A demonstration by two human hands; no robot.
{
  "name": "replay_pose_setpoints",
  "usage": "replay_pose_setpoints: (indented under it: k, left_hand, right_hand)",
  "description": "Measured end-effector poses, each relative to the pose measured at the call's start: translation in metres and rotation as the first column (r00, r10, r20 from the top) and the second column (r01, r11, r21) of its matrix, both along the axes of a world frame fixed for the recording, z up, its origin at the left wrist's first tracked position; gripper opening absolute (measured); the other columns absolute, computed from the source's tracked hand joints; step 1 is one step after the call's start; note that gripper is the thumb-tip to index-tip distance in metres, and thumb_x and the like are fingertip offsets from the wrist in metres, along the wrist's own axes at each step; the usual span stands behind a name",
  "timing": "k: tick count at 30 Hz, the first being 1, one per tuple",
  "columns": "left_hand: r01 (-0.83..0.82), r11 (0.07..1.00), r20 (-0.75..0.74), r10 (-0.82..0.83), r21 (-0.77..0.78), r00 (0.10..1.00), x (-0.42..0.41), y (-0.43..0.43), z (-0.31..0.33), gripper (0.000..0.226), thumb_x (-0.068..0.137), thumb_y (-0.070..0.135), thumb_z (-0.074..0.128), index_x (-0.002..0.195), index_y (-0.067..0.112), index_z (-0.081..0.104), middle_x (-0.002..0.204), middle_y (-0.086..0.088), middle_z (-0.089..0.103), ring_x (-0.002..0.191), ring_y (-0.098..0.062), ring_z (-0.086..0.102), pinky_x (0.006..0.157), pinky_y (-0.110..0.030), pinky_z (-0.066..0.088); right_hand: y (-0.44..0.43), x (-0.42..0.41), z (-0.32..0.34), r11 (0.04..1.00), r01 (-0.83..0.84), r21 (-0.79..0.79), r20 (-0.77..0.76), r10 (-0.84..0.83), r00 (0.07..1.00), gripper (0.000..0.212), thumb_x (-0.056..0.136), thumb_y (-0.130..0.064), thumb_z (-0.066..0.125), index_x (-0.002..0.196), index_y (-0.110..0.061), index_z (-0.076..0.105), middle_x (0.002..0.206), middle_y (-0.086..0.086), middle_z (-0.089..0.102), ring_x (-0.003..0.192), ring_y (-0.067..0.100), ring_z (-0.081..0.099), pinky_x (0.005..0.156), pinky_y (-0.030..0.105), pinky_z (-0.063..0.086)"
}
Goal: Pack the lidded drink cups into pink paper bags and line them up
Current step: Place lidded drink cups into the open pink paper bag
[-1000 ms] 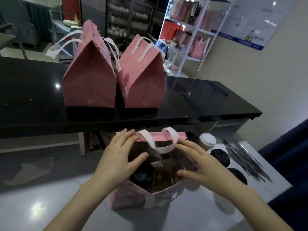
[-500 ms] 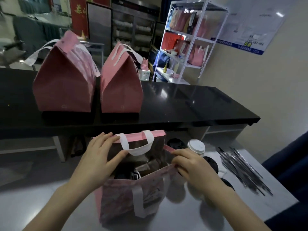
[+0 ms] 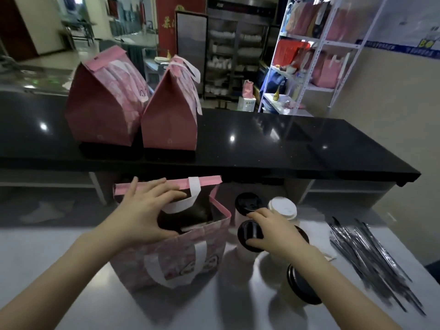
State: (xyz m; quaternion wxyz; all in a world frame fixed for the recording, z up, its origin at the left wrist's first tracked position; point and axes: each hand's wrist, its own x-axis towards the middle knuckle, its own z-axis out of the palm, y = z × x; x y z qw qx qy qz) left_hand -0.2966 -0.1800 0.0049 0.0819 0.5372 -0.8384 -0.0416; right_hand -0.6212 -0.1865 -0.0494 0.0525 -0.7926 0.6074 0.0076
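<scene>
Left hand (image 3: 145, 210) spreads the bag (image 3: 181, 258) mouth, fingers straight; right hand (image 3: 273, 231) grips a black-lidded cup (image 3: 250, 232); keep it upright, lowering clear of the handle (image 3: 194, 189).

The wall poster (image 3: 404, 22) at upper right shows large letters "BO"; its small print is blurred. Yellow Chinese characters on the red panel (image 3: 166, 39) are unreadable, as are small marks low on the closed pink paper bags (image 3: 102, 110).
</scene>
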Motion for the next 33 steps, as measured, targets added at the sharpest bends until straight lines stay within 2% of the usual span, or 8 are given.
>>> replay_pose_setpoints:
  k: [5, 10, 13, 18, 24, 27, 29, 33]
  left_hand:
    - [-0.023, 0.999, 0.106, 0.019, 0.033, 0.994, 0.005, 0.022, -0.016, 0.105, 0.053, 0.09, 0.043, 0.144, 0.053, 0.009, 0.157, 0.022, 0.003, 0.145, -0.007, -0.01, 0.118, -0.051, -0.011]
    - [-0.027, 0.999, 0.131, 0.023, 0.029, 0.991, 0.013, 0.034, -0.026, 0.12, 0.045, 0.091, 0.048, 0.142, 0.056, -0.014, 0.159, 0.019, -0.011, 0.137, -0.005, -0.031, 0.113, -0.05, -0.019]
    - [-0.022, 1.0, 0.117, 0.021, 0.008, 0.993, 0.013, 0.036, -0.029, 0.125, 0.044, 0.09, 0.05, 0.14, 0.054, -0.021, 0.159, 0.017, -0.011, 0.14, -0.008, -0.03, 0.113, -0.05, -0.019]
    - [-0.019, 1.0, 0.086, 0.021, -0.023, 0.996, 0.01, 0.034, -0.033, 0.129, 0.045, 0.09, 0.051, 0.141, 0.051, -0.025, 0.161, 0.012, -0.008, 0.139, -0.01, -0.03, 0.112, -0.052, -0.019]
    - [-0.009, 1.0, 0.073, 0.01, -0.016, 0.997, 0.008, 0.029, -0.036, 0.131, 0.047, 0.087, 0.057, 0.14, 0.049, -0.028, 0.161, 0.01, -0.008, 0.144, -0.016, -0.026, 0.112, -0.055, -0.018]
    - [-0.009, 1.0, 0.075, 0.009, -0.006, 0.997, 0.009, 0.025, -0.034, 0.131, 0.049, 0.085, 0.06, 0.142, 0.046, -0.024, 0.161, 0.009, -0.006, 0.144, -0.017, -0.023, 0.113, -0.057, -0.015]
    - [-0.007, 1.0, 0.088, 0.007, -0.003, 0.996, 0.01, 0.023, -0.032, 0.13, 0.05, 0.086, 0.059, 0.144, 0.042, -0.019, 0.161, 0.01, -0.004, 0.145, -0.017, -0.02, 0.114, -0.058, -0.012]
    - [0.007, 0.999, 0.071, -0.011, 0.048, 0.997, 0.017, 0.021, -0.029, 0.129, 0.05, 0.082, 0.06, 0.147, 0.041, -0.014, 0.161, 0.012, -0.003, 0.146, -0.016, -0.018, 0.116, -0.055, -0.008]
  right_hand:
    - [-0.007, 0.008, -0.023, 0.999, -0.001, 0.032, -0.124, 0.005, 0.992, 0.076, 0.076, -0.058, 0.062, 0.141, -0.029, 0.036, 0.138, 0.0, 0.044, 0.119, 0.026, 0.045, 0.096, 0.037, 0.043]
    - [-0.005, 0.011, -0.029, 0.995, 0.013, 0.095, -0.092, -0.005, 0.996, 0.073, 0.074, -0.048, 0.068, 0.139, -0.033, 0.04, 0.13, -0.001, 0.04, 0.114, 0.024, 0.042, 0.095, 0.036, 0.044]
    - [0.003, 0.014, -0.019, 0.995, -0.017, 0.102, -0.049, 0.022, 0.999, 0.073, 0.07, -0.045, 0.071, 0.136, -0.035, 0.042, 0.128, -0.005, 0.039, 0.113, 0.02, 0.043, 0.09, 0.036, 0.048]
    - [0.015, 0.015, 0.052, 0.997, -0.054, -0.048, 0.137, 0.06, 0.989, 0.076, 0.064, -0.041, 0.078, 0.135, -0.038, 0.048, 0.127, -0.009, 0.039, 0.117, 0.014, 0.045, 0.095, 0.035, 0.047]
    - [0.048, 0.047, 0.166, 0.941, -0.242, -0.237, 0.321, 0.31, 0.895, 0.071, 0.058, -0.052, 0.069, 0.127, -0.044, 0.053, 0.118, -0.018, 0.043, 0.11, 0.007, 0.051, 0.089, 0.033, 0.051]
    - [0.056, 0.084, 0.173, 0.914, -0.363, -0.18, 0.288, 0.402, 0.869, 0.072, 0.06, -0.053, 0.068, 0.13, -0.045, 0.049, 0.121, -0.023, 0.04, 0.113, 0.002, 0.048, 0.09, 0.026, 0.051]
    - [0.053, 0.109, 0.156, 0.896, -0.419, -0.147, 0.181, 0.441, 0.879, 0.072, 0.064, -0.05, 0.069, 0.132, -0.044, 0.046, 0.123, -0.02, 0.038, 0.112, 0.001, 0.045, 0.088, 0.027, 0.051]
    - [0.036, 0.136, 0.108, 0.891, -0.452, -0.045, 0.002, 0.452, 0.892, 0.07, 0.07, -0.041, 0.07, 0.135, -0.042, 0.043, 0.123, -0.012, 0.039, 0.11, 0.01, 0.044, 0.073, 0.027, 0.047]
